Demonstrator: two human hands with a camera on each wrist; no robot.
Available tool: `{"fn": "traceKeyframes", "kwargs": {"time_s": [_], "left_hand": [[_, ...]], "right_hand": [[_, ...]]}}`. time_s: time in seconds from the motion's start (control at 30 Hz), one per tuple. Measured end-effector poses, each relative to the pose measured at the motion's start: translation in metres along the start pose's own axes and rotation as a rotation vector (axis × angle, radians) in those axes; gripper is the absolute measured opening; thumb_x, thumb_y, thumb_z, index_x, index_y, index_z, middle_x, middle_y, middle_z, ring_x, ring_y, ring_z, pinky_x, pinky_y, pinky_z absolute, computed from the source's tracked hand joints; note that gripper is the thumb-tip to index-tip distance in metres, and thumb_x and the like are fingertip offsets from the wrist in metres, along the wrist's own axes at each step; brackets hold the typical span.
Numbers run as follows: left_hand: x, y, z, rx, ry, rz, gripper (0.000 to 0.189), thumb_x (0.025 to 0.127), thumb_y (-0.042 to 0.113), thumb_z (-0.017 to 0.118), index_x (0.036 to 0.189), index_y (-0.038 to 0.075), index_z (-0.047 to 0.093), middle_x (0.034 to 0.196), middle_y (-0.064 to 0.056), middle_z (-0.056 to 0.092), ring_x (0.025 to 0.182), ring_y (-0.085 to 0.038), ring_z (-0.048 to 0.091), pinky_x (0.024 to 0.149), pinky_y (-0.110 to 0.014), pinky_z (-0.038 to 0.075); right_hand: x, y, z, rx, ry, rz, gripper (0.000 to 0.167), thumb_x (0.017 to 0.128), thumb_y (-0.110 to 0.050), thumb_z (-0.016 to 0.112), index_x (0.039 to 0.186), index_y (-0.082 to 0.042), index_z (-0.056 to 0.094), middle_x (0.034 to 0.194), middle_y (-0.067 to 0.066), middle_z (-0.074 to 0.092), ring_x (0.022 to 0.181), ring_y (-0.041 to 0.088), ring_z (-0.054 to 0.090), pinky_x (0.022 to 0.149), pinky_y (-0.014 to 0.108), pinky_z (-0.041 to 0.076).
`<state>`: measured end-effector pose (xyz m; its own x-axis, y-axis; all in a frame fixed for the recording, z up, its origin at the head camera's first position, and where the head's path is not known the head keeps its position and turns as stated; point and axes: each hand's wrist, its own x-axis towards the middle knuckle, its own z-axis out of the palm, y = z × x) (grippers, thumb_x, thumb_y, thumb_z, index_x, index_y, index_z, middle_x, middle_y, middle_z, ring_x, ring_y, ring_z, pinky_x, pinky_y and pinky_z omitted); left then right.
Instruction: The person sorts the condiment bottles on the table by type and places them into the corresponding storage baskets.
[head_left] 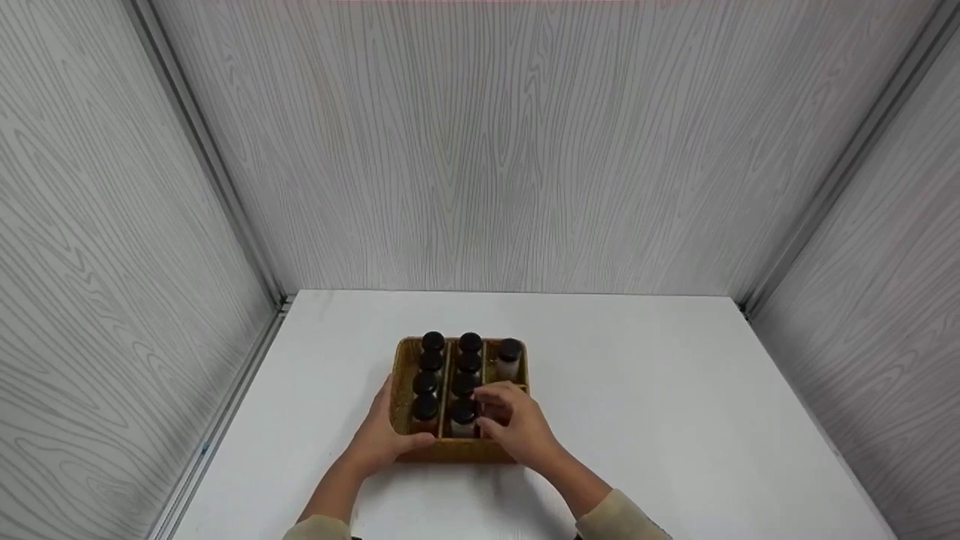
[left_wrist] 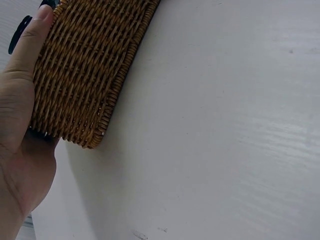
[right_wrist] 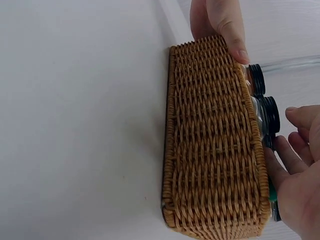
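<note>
A brown wicker basket (head_left: 465, 451) with dividers holds several glass jars with black lids, upright in columns. My left hand (head_left: 377, 444) grips its near left corner, fingers along the left side and thumb on the front rim. In the left wrist view, the thumb lies against the woven wall (left_wrist: 85, 70). Over the basket's near right part is my right hand (head_left: 523, 429), thumb and fingers spread beside the front jar (head_left: 463, 412) of the middle column. The right wrist view shows a gap between the thumb and that jar's lid (right_wrist: 271, 115); whether another finger touches it, I cannot tell.
One jar (head_left: 508, 358) stands alone in the far right compartment. Something green (right_wrist: 272, 190) shows behind the basket rim near the right fingers. The basket sits on a white table (head_left: 660, 405), with grey wood-grain panels (head_left: 480, 150) at the back and both sides.
</note>
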<state>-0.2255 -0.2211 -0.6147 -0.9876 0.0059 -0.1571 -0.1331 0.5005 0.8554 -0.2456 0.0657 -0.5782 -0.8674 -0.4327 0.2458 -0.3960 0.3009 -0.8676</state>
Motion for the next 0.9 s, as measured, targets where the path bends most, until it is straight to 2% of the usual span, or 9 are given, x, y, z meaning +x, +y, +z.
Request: {"fn": "traceKeyframes", "kwargs": {"time_s": [0.1,0.2,0.33,0.47,0.57,0.73,0.9], "left_hand": [[0.0,0.001,0.002,0.004,0.001,0.003,0.153,0.071,0.063,0.097,0.176,0.021,-0.006,0.185,-0.016,0.002,0.17,-0.047,0.01,0.134,-0.068,0.021],[-0.003,0.001,0.003,0.031,-0.003,-0.017,0.153,0.073,0.066,0.095,0.176,0.02,-0.007,0.185,-0.018,0.002,0.17,-0.048,0.01,0.134,-0.068,0.021],[-0.006,0.004,0.002,0.07,-0.01,-0.046,0.152,0.075,0.071,0.09,0.176,0.016,-0.009,0.184,-0.021,0.001,0.169,-0.05,0.009,0.133,-0.069,0.022],[-0.011,0.01,0.002,0.131,-0.016,-0.042,0.149,0.079,0.075,0.085,0.175,0.011,-0.01,0.182,-0.026,0.001,0.167,-0.052,0.011,0.132,-0.07,0.024],[-0.016,0.016,0.002,0.222,-0.014,-0.049,0.146,0.082,0.079,0.078,0.174,0.006,-0.009,0.181,-0.029,0.004,0.165,-0.054,0.019,0.13,-0.07,0.028],[-0.031,0.029,0.001,0.4,0.02,-0.06,0.134,0.091,0.079,0.07,0.171,-0.008,0.007,0.176,-0.036,0.019,0.156,-0.059,0.036,0.122,-0.07,0.041],[-0.047,0.045,0.001,0.534,0.058,-0.05,0.108,0.099,0.059,0.074,0.164,-0.014,0.03,0.168,-0.036,0.036,0.147,-0.058,0.048,0.114,-0.068,0.048]], "right_hand": [[-0.004,0.001,-0.011,-0.011,0.003,0.004,0.041,0.1,-0.001,0.076,0.14,-0.006,0.069,0.136,0.009,0.068,0.127,0.032,0.071,0.1,0.045,0.064],[-0.008,-0.001,-0.023,-0.039,0.009,0.013,0.041,0.101,-0.004,0.076,0.141,-0.011,0.07,0.136,0.008,0.069,0.128,0.03,0.07,0.097,0.038,0.065],[-0.014,-0.004,-0.041,-0.036,-0.003,0.011,0.039,0.102,-0.005,0.074,0.139,-0.016,0.071,0.136,0.009,0.069,0.128,0.031,0.069,0.097,0.039,0.065],[-0.02,-0.005,-0.062,-0.061,-0.014,0.026,0.035,0.104,-0.008,0.072,0.139,-0.011,0.07,0.136,0.01,0.069,0.129,0.031,0.069,0.101,0.039,0.064],[-0.026,-0.003,-0.079,-0.09,-0.032,0.062,0.032,0.106,-0.011,0.071,0.138,-0.009,0.071,0.135,0.011,0.069,0.129,0.03,0.069,0.103,0.041,0.063],[-0.036,0.003,-0.105,-0.126,-0.121,0.123,0.03,0.109,-0.02,0.068,0.138,-0.012,0.071,0.137,0.008,0.07,0.131,0.035,0.069,0.106,0.05,0.061],[-0.051,0.006,-0.132,-0.154,-0.208,0.165,0.032,0.11,-0.026,0.066,0.139,-0.013,0.07,0.139,0.007,0.07,0.134,0.039,0.066,0.108,0.053,0.059]]}}
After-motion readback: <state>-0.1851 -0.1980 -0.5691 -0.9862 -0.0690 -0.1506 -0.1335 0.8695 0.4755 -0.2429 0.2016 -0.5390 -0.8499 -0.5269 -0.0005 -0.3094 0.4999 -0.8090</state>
